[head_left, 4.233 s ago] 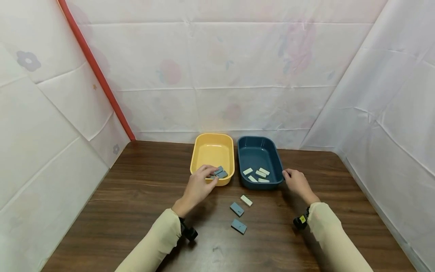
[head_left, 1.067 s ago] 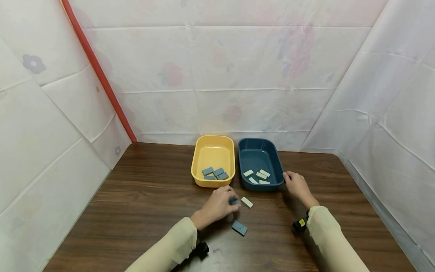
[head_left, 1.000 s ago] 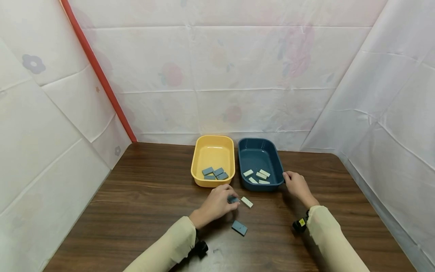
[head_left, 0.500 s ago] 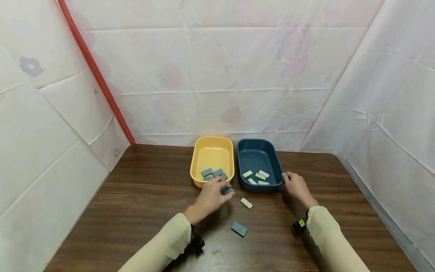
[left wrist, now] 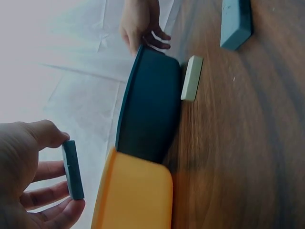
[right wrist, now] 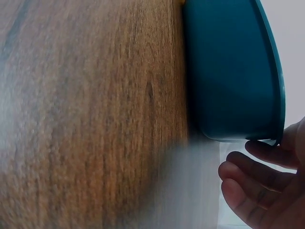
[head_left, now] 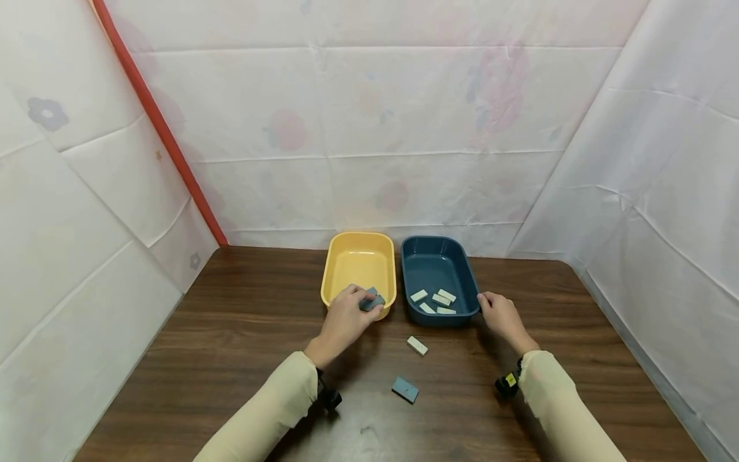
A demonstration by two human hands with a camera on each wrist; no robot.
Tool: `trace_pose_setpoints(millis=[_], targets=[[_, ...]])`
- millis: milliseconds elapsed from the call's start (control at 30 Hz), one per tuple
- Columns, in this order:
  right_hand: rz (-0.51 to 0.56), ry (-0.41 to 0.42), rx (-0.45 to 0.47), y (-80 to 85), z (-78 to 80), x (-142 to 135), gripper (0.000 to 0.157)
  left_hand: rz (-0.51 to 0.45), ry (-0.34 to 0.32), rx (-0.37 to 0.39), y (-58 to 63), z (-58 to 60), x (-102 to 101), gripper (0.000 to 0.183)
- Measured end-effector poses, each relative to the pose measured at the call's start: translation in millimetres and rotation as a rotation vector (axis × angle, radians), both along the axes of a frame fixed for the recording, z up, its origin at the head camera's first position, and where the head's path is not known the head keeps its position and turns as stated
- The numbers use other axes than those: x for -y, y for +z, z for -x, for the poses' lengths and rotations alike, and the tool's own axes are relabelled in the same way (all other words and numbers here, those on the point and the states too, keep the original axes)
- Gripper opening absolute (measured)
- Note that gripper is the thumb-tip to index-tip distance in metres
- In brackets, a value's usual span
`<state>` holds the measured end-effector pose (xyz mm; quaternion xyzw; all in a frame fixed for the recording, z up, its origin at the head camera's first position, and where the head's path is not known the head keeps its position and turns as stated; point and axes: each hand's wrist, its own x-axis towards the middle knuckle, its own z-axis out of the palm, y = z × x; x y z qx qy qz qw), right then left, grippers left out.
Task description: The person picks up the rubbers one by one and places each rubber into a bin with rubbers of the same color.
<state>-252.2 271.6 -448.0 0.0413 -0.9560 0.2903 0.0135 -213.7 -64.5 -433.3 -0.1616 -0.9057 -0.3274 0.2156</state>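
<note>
My left hand point(head_left: 344, 319) pinches a grey-blue rectangular block point(left wrist: 73, 169) between thumb and fingertips. It is over the front end of the yellow tray point(head_left: 330, 263), and in the head view it hides most of the grey-blue blocks lying inside. At the front right corner of the dark blue tray point(head_left: 470, 276), my right hand point(head_left: 503, 316) grips the rim with thumb and forefinger, its other fingers loosely bent below. Several cream blocks point(head_left: 441, 299) lie in that tray's near end. On the table in front are one cream block point(head_left: 417, 346) and one grey-blue block point(head_left: 405, 389).
Both trays stand side by side near the back of the dark wooden table point(head_left: 242, 321). A pale patterned sheet point(head_left: 369, 128) covers the walls behind and at the sides, with a red strip point(head_left: 161, 125) down the back left corner.
My left hand has picked up a grey-blue block from beside the loose cream one and carried it back and left over the yellow tray. My right hand has stayed at the blue tray's rim.
</note>
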Motion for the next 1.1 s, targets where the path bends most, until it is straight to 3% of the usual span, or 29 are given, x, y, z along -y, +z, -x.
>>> trace_pose_setpoints(millis=[367,767,1100], targets=[[-0.008,-0.015,-0.010,0.5,1.7,-1.7,0.035,-0.029,0.039,0.084,-0.5,23.2,13.0,0.023],[-0.014,-0.024,-0.003,1.3,3.1,-1.3,0.035,0.051,0.100,0.317,-1.8,50.3,21.9,0.027],[-0.009,-0.018,-0.004,-2.8,3.6,-1.1,0.034,0.136,0.110,0.342,-4.5,63.8,22.1,0.025]])
